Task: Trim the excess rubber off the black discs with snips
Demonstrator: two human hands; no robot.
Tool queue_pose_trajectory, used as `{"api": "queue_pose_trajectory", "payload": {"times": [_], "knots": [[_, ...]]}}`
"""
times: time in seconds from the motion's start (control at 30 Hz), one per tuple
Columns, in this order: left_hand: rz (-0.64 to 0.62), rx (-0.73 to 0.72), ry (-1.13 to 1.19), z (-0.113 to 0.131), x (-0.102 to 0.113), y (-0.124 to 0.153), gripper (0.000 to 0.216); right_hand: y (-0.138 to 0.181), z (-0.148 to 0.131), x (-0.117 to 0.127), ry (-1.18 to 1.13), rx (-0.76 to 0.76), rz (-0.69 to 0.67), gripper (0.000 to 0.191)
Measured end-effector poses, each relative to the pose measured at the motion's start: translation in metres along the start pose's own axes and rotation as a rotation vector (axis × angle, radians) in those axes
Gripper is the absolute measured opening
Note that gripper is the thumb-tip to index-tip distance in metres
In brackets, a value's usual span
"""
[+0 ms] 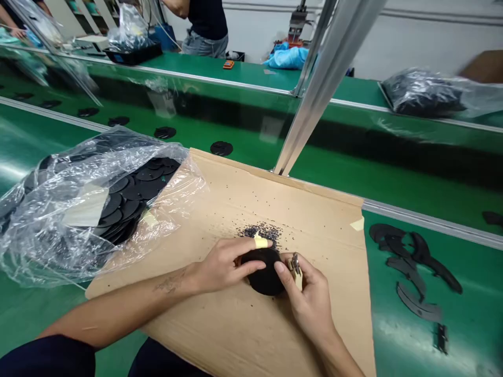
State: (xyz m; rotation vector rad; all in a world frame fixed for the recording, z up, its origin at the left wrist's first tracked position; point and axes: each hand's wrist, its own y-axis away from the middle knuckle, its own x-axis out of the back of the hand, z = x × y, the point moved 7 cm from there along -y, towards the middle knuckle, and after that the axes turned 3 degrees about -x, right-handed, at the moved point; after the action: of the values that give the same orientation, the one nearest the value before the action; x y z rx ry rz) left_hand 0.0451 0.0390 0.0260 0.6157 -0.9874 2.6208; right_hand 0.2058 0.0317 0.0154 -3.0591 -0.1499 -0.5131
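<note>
Dark sleeve [51, 356]: nearest, lower left, head view.
Left hand [223, 264]: fingers pinching the black disc [266, 277] at its left side.
Right hand [312, 293]: fingers pinching its right edge, metal tool [294, 264] tucked among them.
Black disc: over cardboard [220, 324], beside black specks [283, 231]; round, no long axis, broad face toward camera.
Plastic bag [39, 230]: many discs [137, 191], apparently left to do; held one seems mid-work.

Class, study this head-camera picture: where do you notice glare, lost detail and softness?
Head view: white glare on the clear plastic bag and a bright patch on the green tabletop at far left; head view: the black disc between left hand and right hand shows little surface detail; head view: the brown box at upper right looks soft-edged.
</note>
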Motion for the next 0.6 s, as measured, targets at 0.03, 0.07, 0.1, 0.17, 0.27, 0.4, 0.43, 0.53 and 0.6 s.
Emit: {"api": "queue_pose_trajectory", "payload": {"times": [0.03, 0.07, 0.1, 0.17, 0.27, 0.4, 0.43, 0.53, 0.6], "knots": [[0.004, 0.019, -0.018, -0.002, -0.001, 0.000, 0.031, 0.000, 0.000, 0.000, 0.000, 0.001, 0.008, 0.024], [0.009, 0.031, -0.032, -0.004, -0.001, 0.001, 0.031, 0.000, 0.000, 0.000, 0.003, 0.000, 0.019, 0.024], [0.009, 0.038, -0.042, -0.005, -0.001, 0.002, 0.030, 0.000, 0.001, 0.000, 0.009, 0.000, 0.032, 0.023], [-0.002, 0.041, -0.046, -0.006, -0.003, 0.003, 0.028, 0.001, 0.001, 0.000, 0.025, 0.009, 0.051, 0.023], [-0.012, 0.058, -0.066, -0.006, -0.004, 0.003, 0.026, 0.002, 0.000, 0.000, 0.045, 0.037, 0.079, 0.021], [0.006, 0.035, -0.109, -0.004, -0.004, 0.002, 0.024, 0.004, 0.000, 0.000, 0.088, 0.065, 0.111, 0.017], [0.003, 0.019, -0.106, -0.002, -0.004, 0.002, 0.024, 0.005, 0.000, 0.001, 0.100, 0.073, 0.120, 0.015], [-0.010, -0.008, -0.075, 0.001, -0.006, 0.003, 0.025, 0.008, -0.004, 0.002, 0.112, 0.111, 0.141, 0.011], [-0.015, -0.005, -0.042, 0.001, -0.007, 0.005, 0.028, 0.010, -0.006, 0.002, 0.114, 0.137, 0.137, 0.009]]}}
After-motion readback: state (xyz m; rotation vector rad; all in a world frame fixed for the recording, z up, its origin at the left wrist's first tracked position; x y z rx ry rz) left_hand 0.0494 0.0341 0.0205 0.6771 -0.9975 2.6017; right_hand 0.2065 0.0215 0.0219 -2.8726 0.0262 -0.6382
